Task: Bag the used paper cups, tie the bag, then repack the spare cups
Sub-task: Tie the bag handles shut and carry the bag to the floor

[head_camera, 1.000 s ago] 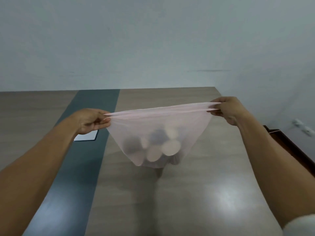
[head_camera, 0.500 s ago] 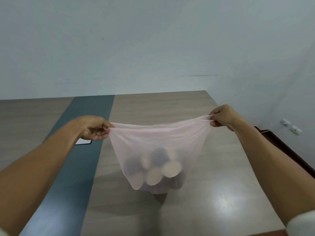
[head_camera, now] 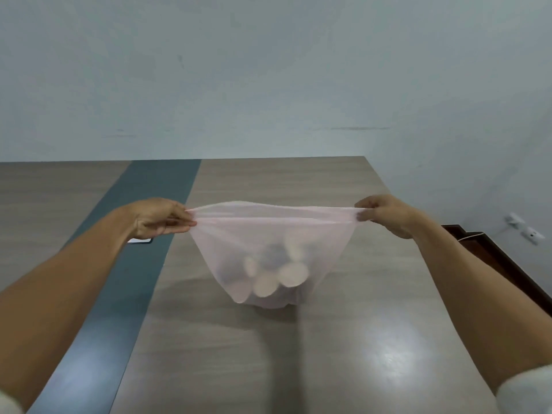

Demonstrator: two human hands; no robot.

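Cups point(head_camera: 276, 273) bagged. My left hand point(head_camera: 158, 218) and right hand point(head_camera: 385, 215) pinch the bag point(head_camera: 268, 234) mouth taut; tying, repacking remain.

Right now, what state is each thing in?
Bag: untied, mouth pulled flat between both hands, bottom on or just above the table.
Cups: inside the bag, jumbled.
Left hand: pinching the bag's left edge.
Right hand: pinching the right edge.

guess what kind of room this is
Probably an office or meeting room: a long wood-grain table with a dark teal stripe, a plain pale painted wall, and white wall sockets low on the right.
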